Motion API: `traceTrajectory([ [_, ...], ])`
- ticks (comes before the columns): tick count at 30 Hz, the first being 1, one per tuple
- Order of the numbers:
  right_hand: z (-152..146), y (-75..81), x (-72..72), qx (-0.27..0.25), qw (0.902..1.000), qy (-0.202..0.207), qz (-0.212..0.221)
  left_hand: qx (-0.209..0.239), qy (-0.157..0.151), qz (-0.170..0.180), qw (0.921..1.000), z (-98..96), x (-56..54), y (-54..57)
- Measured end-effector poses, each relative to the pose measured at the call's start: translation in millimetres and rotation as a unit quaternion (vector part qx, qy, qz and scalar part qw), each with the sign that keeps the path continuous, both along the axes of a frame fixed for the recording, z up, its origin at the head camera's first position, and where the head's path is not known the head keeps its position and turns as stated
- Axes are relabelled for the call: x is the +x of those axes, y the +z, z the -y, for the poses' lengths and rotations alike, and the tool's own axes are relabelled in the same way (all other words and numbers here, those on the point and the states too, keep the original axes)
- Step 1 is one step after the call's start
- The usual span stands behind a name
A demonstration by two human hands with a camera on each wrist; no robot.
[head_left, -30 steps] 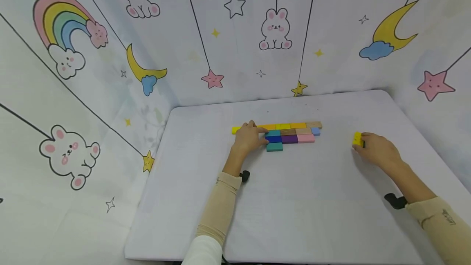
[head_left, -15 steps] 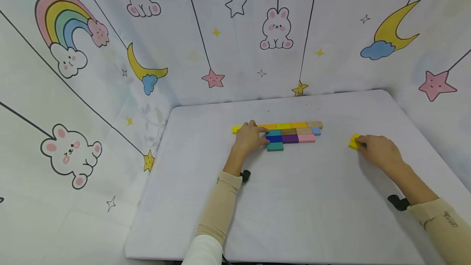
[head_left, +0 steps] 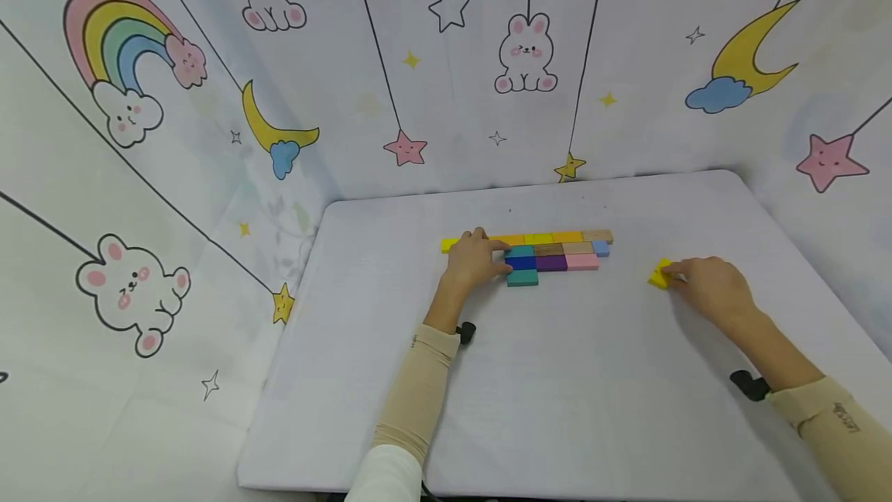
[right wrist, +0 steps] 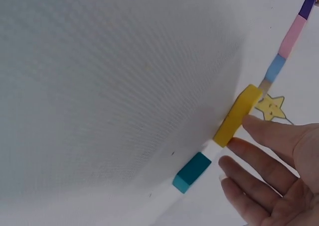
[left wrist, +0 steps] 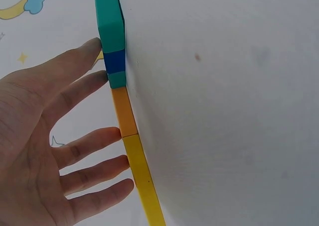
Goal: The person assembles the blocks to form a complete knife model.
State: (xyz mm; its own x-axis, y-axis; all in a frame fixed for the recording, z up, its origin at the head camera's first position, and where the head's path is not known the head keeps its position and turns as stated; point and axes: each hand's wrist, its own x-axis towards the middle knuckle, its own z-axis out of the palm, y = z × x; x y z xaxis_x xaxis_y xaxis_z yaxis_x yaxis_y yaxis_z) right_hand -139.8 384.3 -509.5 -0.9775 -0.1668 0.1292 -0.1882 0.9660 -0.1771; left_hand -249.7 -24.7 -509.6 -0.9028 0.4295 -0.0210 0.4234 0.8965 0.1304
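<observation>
Flat coloured blocks lie side by side in rows on the white table: a long back row of yellow, orange and wood-coloured blocks (head_left: pixel 538 239), then shorter rows with a purple block (head_left: pixel 550 263), a pink block (head_left: pixel 581 262) and a teal block (head_left: pixel 523 278) in front. My left hand (head_left: pixel 474 262) lies at their left side, fingers spread and lightly bent, its fingertips (left wrist: pixel 102 76) against the blocks' edges. Off to the right, my right hand (head_left: pixel 714 289) pinches a yellow block (right wrist: pixel 238 115) between thumb and fingers. Behind it a loose teal block (right wrist: pixel 192 172) shows in the right wrist view.
The white table (head_left: pixel 557 393) reaches up to a fabric backdrop (head_left: pixel 460 99) printed with rabbits, stars and moons. Beige sleeves (head_left: pixel 418 386) cover both forearms, and a black wrist camera (head_left: pixel 750 384) sits at the right wrist.
My right hand has moved a little left with the yellow block, which has turned to a slant. My left hand stays at the rows.
</observation>
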Motion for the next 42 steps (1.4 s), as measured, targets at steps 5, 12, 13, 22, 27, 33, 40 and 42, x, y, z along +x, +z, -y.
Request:
traceTrajectory([
  [5, 4, 0.1, 0.2, -0.002, 0.9999, 0.007, -0.013, -0.003, 0.001, 0.004, 1.0000, -0.1, -0.1, 1.0],
  [12, 13, 1.9, 2.4, -0.008, 0.9997, 0.014, -0.016, -0.007, 0.000, 0.003, 1.0000, 0.5, 0.8, 0.6],
  [13, 14, 2.4, 2.7, -0.009, 0.9998, 0.015, -0.014, -0.007, 0.000, 0.004, 1.0000, 0.5, 1.1, 0.9],
  [22, 27, 5.5, 3.5, -0.014, 0.9991, 0.038, -0.008, -0.013, 0.003, 0.009, 0.9999, 0.6, 1.1, 0.6],
  [27, 32, 6.4, 5.0, -0.010, 0.9992, 0.039, 0.001, -0.013, 0.005, 0.008, 0.9999, -0.3, 0.5, -0.4],
  [33, 40, 7.1, 6.9, -0.013, 0.9993, 0.035, 0.007, -0.009, 0.006, 0.010, 0.9999, -1.0, 1.5, 0.8],
  [40, 50, 10.7, 9.3, -0.027, 0.9989, 0.039, 0.009, -0.008, 0.006, 0.006, 0.9999, -0.9, 2.1, 1.3],
  [42, 52, 11.0, 9.3, -0.026, 0.9987, 0.044, 0.003, -0.008, 0.005, 0.004, 0.9999, -0.8, 1.8, 0.8],
])
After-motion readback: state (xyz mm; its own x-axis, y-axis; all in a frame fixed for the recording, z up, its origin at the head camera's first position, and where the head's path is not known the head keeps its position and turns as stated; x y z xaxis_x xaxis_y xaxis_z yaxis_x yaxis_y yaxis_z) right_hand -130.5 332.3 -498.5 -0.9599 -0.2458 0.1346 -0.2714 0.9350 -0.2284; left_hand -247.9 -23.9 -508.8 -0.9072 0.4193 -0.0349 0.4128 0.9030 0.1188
